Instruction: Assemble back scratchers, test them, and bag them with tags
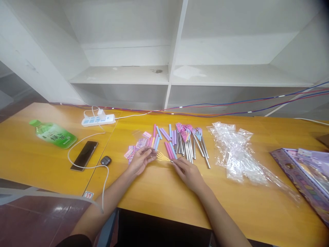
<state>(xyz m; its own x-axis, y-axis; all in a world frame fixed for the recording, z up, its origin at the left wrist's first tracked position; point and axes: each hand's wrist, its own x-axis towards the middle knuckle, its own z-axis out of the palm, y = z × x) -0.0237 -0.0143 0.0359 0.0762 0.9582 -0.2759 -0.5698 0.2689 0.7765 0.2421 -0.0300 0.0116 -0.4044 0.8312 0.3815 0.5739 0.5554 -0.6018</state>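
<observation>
My right hand [189, 173] pinches the metal stem of a small back scratcher with a yellow claw head [162, 157], which points left. My left hand [141, 160] sits just left of the claw, fingers curled around a clear plastic sleeve [151, 152]. Right behind both hands lies a row of pink, blue and purple handles [164, 137] and a bunch of metal scratchers with pink and blue claws [189, 140]. Small pink printed cards [136, 145] lie behind my left hand.
A heap of clear plastic bags [236, 151] lies to the right, a purple box [303, 175] at the far right edge. On the left are a phone [84, 155] with a white cable, a small dark object [105, 160], a power strip [98, 119] and a green drink pouch [53, 134]. White shelves rise behind.
</observation>
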